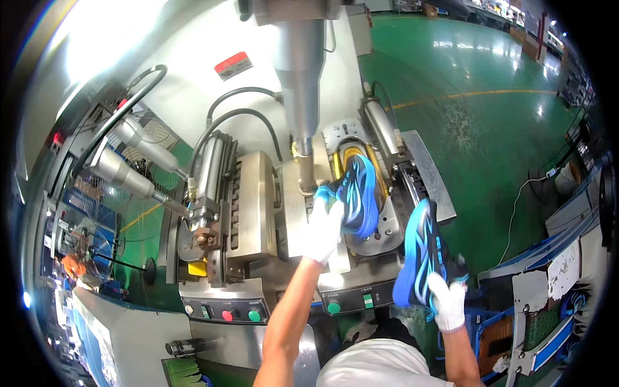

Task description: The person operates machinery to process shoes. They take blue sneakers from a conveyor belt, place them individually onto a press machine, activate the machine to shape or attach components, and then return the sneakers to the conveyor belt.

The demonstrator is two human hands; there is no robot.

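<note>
Shoes (422,258) in both white-gloved hands (324,230) at metal machine (255,206)

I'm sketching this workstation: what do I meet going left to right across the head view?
Orange bundle, red button, green button beside it, blue shoe at the left hand, another blue shoe in the right hand, white cable.

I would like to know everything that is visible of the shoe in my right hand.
The shoe has a thick blue sole with paler, wavy streaks, and a dark upper with bright blue details; the upper looks like fabric. It is tilted lengthwise, sole side toward the left, beside the right end of the machine. The white-gloved right hand grips its nearer end. Its inside cannot be made out.
</note>
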